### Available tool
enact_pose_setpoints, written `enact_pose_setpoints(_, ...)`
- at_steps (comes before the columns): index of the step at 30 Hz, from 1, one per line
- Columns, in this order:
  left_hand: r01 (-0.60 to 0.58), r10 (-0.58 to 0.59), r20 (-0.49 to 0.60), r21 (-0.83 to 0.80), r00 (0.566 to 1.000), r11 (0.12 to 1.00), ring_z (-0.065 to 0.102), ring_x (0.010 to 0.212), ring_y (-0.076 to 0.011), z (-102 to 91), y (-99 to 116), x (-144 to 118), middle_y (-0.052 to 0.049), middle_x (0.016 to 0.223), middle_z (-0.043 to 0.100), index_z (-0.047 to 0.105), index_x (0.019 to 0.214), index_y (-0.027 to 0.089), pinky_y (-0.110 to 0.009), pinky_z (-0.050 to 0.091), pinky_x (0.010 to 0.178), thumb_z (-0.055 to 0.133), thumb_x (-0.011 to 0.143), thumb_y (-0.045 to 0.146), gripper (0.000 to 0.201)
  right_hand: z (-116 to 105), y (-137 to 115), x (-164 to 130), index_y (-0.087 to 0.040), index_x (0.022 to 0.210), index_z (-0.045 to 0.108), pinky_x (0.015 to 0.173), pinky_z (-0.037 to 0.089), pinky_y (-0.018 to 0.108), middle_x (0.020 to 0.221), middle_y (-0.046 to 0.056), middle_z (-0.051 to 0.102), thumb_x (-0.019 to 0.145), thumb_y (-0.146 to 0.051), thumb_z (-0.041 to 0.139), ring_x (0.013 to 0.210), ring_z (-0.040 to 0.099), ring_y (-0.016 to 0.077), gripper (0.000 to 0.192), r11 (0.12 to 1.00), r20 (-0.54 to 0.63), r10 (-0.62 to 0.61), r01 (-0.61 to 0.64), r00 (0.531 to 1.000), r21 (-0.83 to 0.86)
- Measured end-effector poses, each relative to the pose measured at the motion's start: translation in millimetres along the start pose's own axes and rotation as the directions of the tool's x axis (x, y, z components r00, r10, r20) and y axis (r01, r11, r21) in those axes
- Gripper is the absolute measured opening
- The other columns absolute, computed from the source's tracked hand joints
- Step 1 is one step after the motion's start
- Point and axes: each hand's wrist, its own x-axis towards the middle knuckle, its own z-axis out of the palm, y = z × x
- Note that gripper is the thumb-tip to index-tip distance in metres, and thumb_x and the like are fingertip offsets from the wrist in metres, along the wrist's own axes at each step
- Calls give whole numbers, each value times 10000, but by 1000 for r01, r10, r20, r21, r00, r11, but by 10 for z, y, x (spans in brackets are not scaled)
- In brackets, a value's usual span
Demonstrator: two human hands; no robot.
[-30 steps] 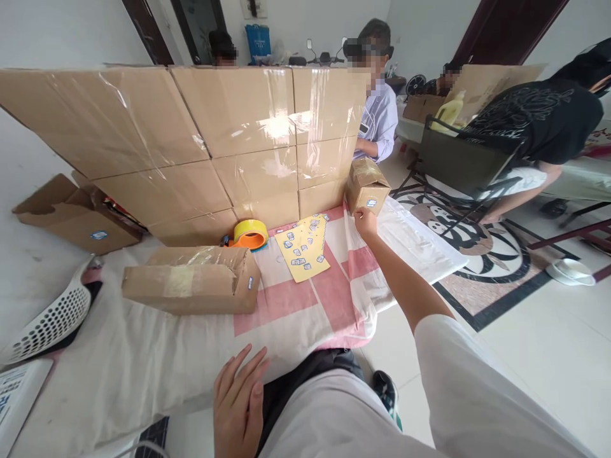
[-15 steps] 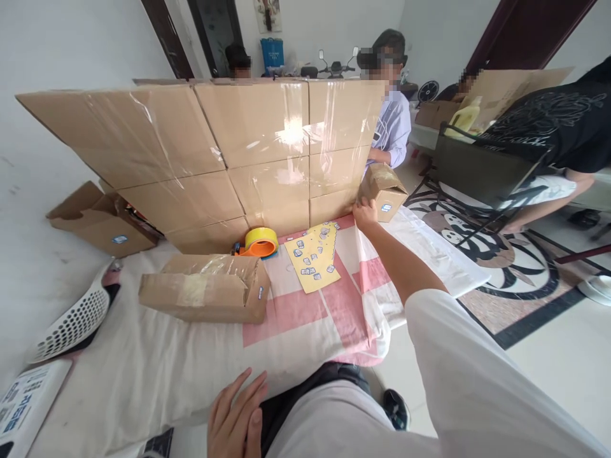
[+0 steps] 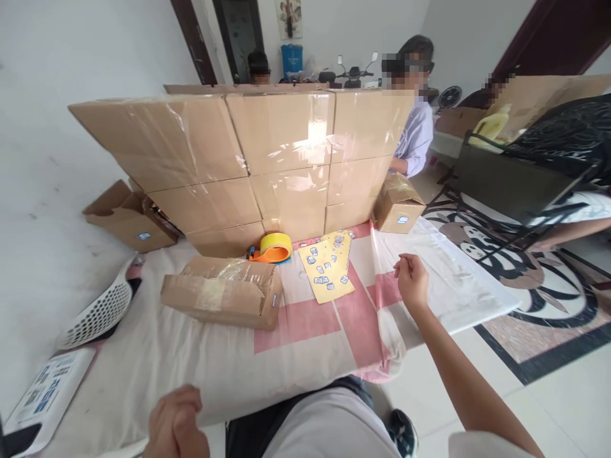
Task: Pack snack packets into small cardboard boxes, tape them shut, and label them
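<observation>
My right hand point(image 3: 412, 280) is above the right part of the cloth, fingers curled in and nothing seen in them. Beyond it, a small taped cardboard box point(image 3: 401, 203) with a blue-edged label stands against the end of the box wall. My left hand point(image 3: 176, 423) is low at the near edge, its fingers folded and holding nothing I can see. A longer taped carton point(image 3: 222, 292) lies on the cloth ahead of it. Behind that carton sits an orange tape dispenser with a yellow roll point(image 3: 275, 247). To its right lies a yellow sheet with stickers point(image 3: 329, 270).
A tall wall of taped cartons point(image 3: 286, 140) spans the back of the cloth-covered surface point(image 3: 305, 356). At the left are an open carton point(image 3: 128, 219) and a white perforated basket point(image 3: 102, 312). A person in a lilac shirt point(image 3: 417, 137) is behind the wall's right end.
My right hand has let go of the small box and drawn back toward me. My left hand has moved left, its spread fingers now folded. The view has shifted a little left.
</observation>
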Motion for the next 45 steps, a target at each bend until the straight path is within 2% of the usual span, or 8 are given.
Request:
enact_pose_setpoints(5, 345, -353, -326, -86, 877, 935, 508, 1340, -272, 231, -50, 846, -149, 1380, 561, 582, 1247, 159, -455, 401, 1154, 500, 975, 342, 338, 301, -710, -807, -386, 1154, 663, 941, 524, 494, 1144, 50, 711, 936, -271, 512, 1090, 678, 283, 289, 955, 315, -55, -42, 948, 295)
enact_pose_setpoints(8, 531, -601, -164, -329, 782, 781, 333, 1507, -252, 434, -221, 1215, -136, 1609, 368, 396, 1503, 193, -447, 279, 1254, 435, 1009, 471, 568, 663, -1099, -1165, -445, 1410, 541, 1128, 435, 563, 1478, 7, 561, 868, -239, 653, 1389, 508, 296, 590, 906, 613, -180, -113, 769, 408)
enact_pose_setpoints(13, 565, -585, 70, -378, 808, 734, 573, 1325, -269, 578, -347, 1194, -160, 1450, 564, 463, 1441, 187, -398, 470, 1123, 609, 906, 557, 667, 1207, -1450, -1360, -425, 1634, 117, 1293, 170, 577, 1726, -15, 128, 774, -277, 797, 1597, 129, 291, 1106, 864, 791, -377, -123, 482, 487)
enact_pose_setpoints(18, 579, -597, 46, -313, 801, 753, 612, 1253, -306, 415, -168, 964, -202, 1416, 553, 393, 1478, 191, -480, 490, 1080, 710, 836, 546, 799, 1287, -1604, -1285, -459, 1618, 172, 1192, 361, 583, 1657, 6, 333, 848, -326, 716, 1525, 323, 312, 953, 881, 770, -308, -138, 559, 453)
enact_pose_setpoints(24, 106, -136, 105, 257, 985, 961, 297, 1530, -361, 406, 198, 1190, -124, 1595, 442, 553, 1436, 285, -650, 114, 1241, 595, 951, 476, 523, 1166, -1649, -1082, -407, 1537, 420, 987, 524, 480, 1526, 49, 510, 796, -256, 708, 1328, 538, 297, 810, 868, 779, -308, -174, 546, 465)
enact_pose_setpoints(28, -25, -71, 332, 276, 941, 961, 410, 1475, -337, 526, 279, 1201, -74, 1528, 542, 604, 1394, 338, -701, -11, 1224, 473, 1021, 451, 411, 1287, -1582, -841, -324, 1244, 689, 1032, 493, 460, 1420, 43, 614, 713, -232, 733, 1285, 581, 289, 540, 706, 755, -250, -419, 607, 571)
enact_pose_setpoints(38, -219, 143, 269, 279, 953, 935, 552, 1369, -305, 432, 101, 999, -58, 1452, 617, 669, 1295, 319, -573, 209, 1231, 545, 1000, 450, 346, 2450, -1796, -568, -155, 1003, 700, 909, 562, 394, 1081, 70, 724, 897, -392, 701, 998, 684, 205, 259, 594, 815, -28, -646, 579, 480)
enact_pose_setpoints(45, -349, 306, 257, 143, 917, 926, 642, 1190, -225, 326, 65, 1113, -32, 1248, 734, 729, 1143, 307, -453, 361, 1052, 538, 1023, 293, 225, 2578, -1761, -625, -138, 1115, 659, 805, 594, 357, 1086, 61, 687, 983, -373, 642, 921, 680, 176, 269, 574, 807, 40, -674, 590, 465)
